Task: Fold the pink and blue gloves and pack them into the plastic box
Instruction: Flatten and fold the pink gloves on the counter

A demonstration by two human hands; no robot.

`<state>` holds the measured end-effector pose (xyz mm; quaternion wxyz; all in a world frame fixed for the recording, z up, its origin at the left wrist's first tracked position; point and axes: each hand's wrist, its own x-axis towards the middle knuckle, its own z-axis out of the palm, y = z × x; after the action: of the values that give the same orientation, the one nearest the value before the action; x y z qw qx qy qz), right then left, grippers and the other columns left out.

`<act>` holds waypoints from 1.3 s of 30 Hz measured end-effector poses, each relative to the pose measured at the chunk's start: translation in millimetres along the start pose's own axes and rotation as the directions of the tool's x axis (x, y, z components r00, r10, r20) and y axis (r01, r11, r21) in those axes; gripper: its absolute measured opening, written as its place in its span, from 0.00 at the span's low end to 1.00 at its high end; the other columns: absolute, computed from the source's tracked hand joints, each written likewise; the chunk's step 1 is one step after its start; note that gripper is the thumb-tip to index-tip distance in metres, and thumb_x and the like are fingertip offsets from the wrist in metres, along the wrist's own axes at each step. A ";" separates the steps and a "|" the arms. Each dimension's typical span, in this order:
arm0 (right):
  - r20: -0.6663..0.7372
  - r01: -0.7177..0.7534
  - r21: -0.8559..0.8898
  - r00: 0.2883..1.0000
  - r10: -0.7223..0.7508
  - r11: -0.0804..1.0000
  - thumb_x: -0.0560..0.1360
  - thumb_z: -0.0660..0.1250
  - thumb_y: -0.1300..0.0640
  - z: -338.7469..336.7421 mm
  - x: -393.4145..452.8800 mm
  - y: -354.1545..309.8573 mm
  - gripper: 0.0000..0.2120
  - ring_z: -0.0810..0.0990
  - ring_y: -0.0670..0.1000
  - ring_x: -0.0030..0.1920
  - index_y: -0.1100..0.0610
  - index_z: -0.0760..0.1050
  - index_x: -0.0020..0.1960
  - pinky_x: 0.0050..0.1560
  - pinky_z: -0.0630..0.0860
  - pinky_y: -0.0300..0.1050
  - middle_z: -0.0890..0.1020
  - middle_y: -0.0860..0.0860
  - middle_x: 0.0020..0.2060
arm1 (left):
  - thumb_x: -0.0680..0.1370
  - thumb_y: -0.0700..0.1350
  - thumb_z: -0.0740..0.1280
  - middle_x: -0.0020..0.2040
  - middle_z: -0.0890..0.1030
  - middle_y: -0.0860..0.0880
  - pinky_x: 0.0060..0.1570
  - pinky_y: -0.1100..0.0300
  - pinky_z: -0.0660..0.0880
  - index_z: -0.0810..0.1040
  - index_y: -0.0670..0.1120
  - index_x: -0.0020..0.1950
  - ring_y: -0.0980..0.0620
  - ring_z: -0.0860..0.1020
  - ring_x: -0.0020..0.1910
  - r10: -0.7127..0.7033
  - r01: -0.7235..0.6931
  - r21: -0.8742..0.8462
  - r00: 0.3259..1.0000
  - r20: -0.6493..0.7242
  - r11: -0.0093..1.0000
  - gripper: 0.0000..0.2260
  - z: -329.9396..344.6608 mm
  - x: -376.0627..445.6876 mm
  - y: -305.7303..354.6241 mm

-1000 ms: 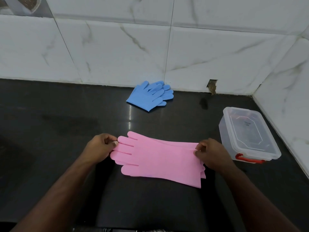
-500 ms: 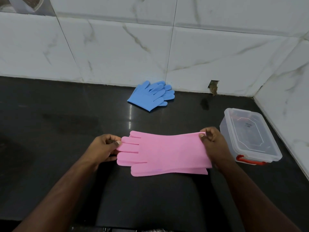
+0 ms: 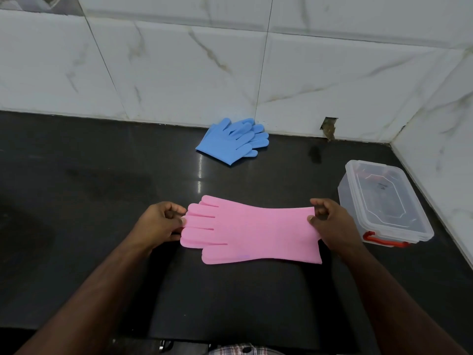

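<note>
The pink gloves [image 3: 252,233] lie stacked flat on the black counter [image 3: 102,188], fingers pointing left and cuffs to the right. My left hand [image 3: 160,224] pinches their fingertips. My right hand [image 3: 332,224] pinches the cuff edge. The blue gloves [image 3: 231,140] lie in a loose pile at the back, close to the wall, fingers pointing right. The clear plastic box [image 3: 384,203] stands to the right of my right hand with its lid on and a red clip at its near end.
White marble-look tiled walls [image 3: 179,73] close off the back and the right side of the counter. A small hole [image 3: 329,128] sits in the wall base behind the box. The counter's front edge runs just below my forearms.
The pink gloves have been squared up and straightened; my right hand shifted from the cuff's near side up to its far corner. The left hand kept its hold on the fingertips.
</note>
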<state>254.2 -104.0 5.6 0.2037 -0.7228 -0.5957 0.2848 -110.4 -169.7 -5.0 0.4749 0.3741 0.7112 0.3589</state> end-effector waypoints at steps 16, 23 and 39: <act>0.285 0.383 -0.083 0.894 -0.347 0.920 0.75 0.72 0.54 24.7 -35.4 -19.0 0.08 0.79 0.40 0.46 0.50 0.84 0.53 0.49 0.72 0.33 0.84 0.44 0.49 | 0.78 0.34 0.64 0.47 0.80 0.42 0.41 0.50 0.83 0.78 0.39 0.52 0.48 0.81 0.43 -0.053 0.056 0.042 0.996 -0.076 0.998 0.05 5.8 -2.1 6.9; 0.483 0.526 -0.119 0.772 -0.413 0.842 0.71 0.75 0.48 47.7 -51.3 -23.2 0.15 0.76 0.42 0.51 0.46 0.82 0.57 0.54 0.73 0.38 0.79 0.42 0.50 | 0.76 0.42 0.71 0.47 0.81 0.45 0.46 0.46 0.81 0.78 0.48 0.54 0.45 0.82 0.44 0.080 -0.053 0.232 0.991 -0.107 0.971 0.08 5.5 -4.8 0.3; 0.340 0.670 -0.161 0.727 -0.596 0.725 0.79 0.64 0.54 54.0 -55.3 -11.4 0.10 0.75 0.47 0.53 0.48 0.82 0.56 0.55 0.73 0.42 0.80 0.45 0.51 | 0.78 0.40 0.70 0.44 0.80 0.45 0.35 0.57 0.79 0.77 0.46 0.56 0.49 0.79 0.39 0.075 -0.065 0.216 0.997 -0.037 0.974 0.08 0.7 -15.3 10.0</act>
<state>203.4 -158.1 -18.6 0.1063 -0.4492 -0.8628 0.2063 -103.7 -178.3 9.7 0.4026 0.4398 0.7428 0.3046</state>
